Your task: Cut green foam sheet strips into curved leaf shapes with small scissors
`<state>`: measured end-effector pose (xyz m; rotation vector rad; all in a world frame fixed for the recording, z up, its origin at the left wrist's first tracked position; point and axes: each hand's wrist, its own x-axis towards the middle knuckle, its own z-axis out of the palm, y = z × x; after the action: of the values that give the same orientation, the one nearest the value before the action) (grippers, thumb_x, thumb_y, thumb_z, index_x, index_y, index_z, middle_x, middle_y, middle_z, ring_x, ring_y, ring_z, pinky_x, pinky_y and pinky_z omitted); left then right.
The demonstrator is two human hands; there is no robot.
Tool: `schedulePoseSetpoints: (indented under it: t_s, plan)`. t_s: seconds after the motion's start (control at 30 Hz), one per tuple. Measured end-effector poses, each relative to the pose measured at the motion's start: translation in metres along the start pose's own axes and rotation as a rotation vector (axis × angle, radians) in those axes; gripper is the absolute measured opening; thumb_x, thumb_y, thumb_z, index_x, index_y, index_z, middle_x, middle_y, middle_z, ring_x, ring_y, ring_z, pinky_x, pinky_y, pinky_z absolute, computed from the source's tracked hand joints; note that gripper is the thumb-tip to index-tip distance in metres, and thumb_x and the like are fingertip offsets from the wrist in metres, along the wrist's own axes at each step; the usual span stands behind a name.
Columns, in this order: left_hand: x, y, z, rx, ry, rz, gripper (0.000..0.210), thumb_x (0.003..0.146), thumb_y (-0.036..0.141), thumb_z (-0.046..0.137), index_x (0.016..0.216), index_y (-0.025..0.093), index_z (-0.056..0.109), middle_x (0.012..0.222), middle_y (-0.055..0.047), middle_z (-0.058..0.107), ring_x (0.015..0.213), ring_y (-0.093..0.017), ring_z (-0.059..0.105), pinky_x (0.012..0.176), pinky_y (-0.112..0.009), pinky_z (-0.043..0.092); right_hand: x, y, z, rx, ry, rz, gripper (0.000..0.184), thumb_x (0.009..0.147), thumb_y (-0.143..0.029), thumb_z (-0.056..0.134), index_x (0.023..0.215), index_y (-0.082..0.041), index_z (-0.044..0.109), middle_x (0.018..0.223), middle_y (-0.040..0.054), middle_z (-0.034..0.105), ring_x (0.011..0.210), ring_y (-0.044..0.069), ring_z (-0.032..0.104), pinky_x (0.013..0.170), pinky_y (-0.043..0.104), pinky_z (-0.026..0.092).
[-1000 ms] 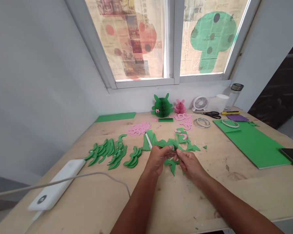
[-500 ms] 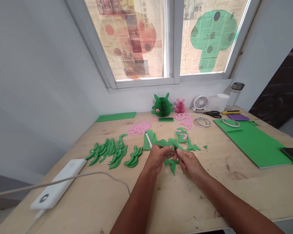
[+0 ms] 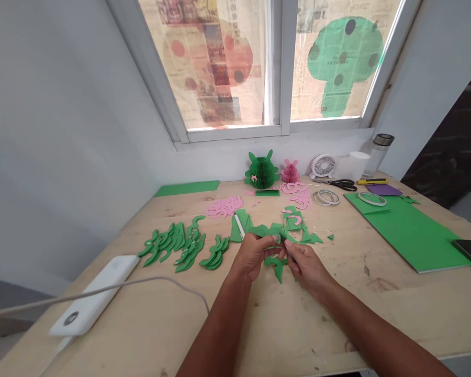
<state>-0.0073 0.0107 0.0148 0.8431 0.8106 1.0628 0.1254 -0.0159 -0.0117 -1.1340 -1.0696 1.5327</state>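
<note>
My left hand [image 3: 256, 252] is closed on a piece of green paper [image 3: 261, 230], its thumb and fingers pinching the near edge. Beside it my right hand [image 3: 306, 260] is closed round a slim dark tool [image 3: 281, 237], mostly hidden by the fingers, its tip against the green paper. Under and around the hands lie green paper scraps [image 3: 275, 267]. A white pen [image 3: 239, 226] rests just beyond the left hand on more green paper. To the left are several stacks of curved green cut-outs [image 3: 215, 254].
Pink cut-outs [image 3: 225, 206], a green paper figure [image 3: 261, 170] and a pink one [image 3: 290, 172] sit toward the window. Black-handled scissors [image 3: 343, 184], tape rolls [image 3: 325, 197] and green sheets [image 3: 412, 235] lie right. A cable [image 3: 153, 278] crosses past a white power bank [image 3: 96, 296].
Both hands stay in nearly the same place, still gripping the green paper and the dark tool. The view has shifted very slightly.
</note>
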Motion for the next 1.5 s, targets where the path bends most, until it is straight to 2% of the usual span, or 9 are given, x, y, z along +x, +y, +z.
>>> schedulePoseSetpoints:
  t_s: [0.23,0.47,0.67,1.03,1.27,1.5]
  plan:
    - [-0.0004,0.0008,0.0006,-0.002,-0.008,0.002,0.017,0.058,0.024,0.071,0.053,0.012,0.060,0.056,-0.002,0.056,0.047,-0.012,0.051,0.061,-0.031,0.046,0.0020,0.0025,-0.0007,0.009,-0.002,-0.025,0.043,0.077,-0.056,0.052,0.064,-0.015,0.057,0.034,-0.0094,0.030,0.032,0.005,0.019,0.034,0.020,0.015]
    - [0.0002,-0.0014,0.0041,-0.032,0.055,0.003,0.018,0.055,0.024,0.073,0.053,0.012,0.060,0.051,-0.002,0.055,0.050,-0.013,0.052,0.059,-0.030,0.045,0.0015,0.0029,-0.0003,0.025,0.007,-0.028,0.045,0.077,-0.058,0.050,0.066,-0.015,0.058,0.034,-0.0092,0.031,0.031,0.006,0.020,0.034,0.021,0.014]
    - [0.0009,-0.0033,0.0043,-0.042,0.047,0.001,0.020,0.055,0.024,0.074,0.052,0.012,0.059,0.051,-0.001,0.055,0.050,-0.013,0.052,0.060,-0.030,0.045,0.0016,0.0026,-0.0001,0.021,0.012,-0.030,0.045,0.076,-0.059,0.051,0.066,-0.015,0.057,0.034,-0.0096,0.030,0.031,0.006,0.020,0.034,0.021,0.015]
    - [0.0022,-0.0035,0.0034,-0.046,0.038,-0.004,0.016,0.056,0.023,0.073,0.060,0.011,0.062,0.059,-0.002,0.059,0.052,-0.012,0.053,0.060,-0.030,0.045,0.0034,0.0052,-0.0006,0.033,0.013,-0.039,0.045,0.076,-0.059,0.052,0.065,-0.015,0.057,0.033,-0.0092,0.031,0.031,0.006,0.020,0.033,0.021,0.014]
    - [0.0007,-0.0032,0.0041,-0.037,0.033,0.003,0.019,0.057,0.024,0.073,0.054,0.012,0.059,0.051,0.000,0.054,0.049,-0.012,0.051,0.059,-0.030,0.044,0.0019,0.0030,0.0000,0.015,0.013,-0.028,0.045,0.076,-0.059,0.050,0.067,-0.015,0.057,0.035,-0.0095,0.030,0.032,0.006,0.019,0.034,0.021,0.015]
    - [0.0020,-0.0062,0.0041,-0.045,0.053,0.015,0.020,0.058,0.026,0.072,0.055,0.011,0.059,0.053,-0.001,0.054,0.052,-0.013,0.053,0.059,-0.029,0.044,0.0028,0.0058,-0.0006,0.061,0.005,-0.018,0.044,0.077,-0.058,0.051,0.067,-0.015,0.057,0.035,-0.0099,0.030,0.032,0.005,0.017,0.034,0.020,0.012]
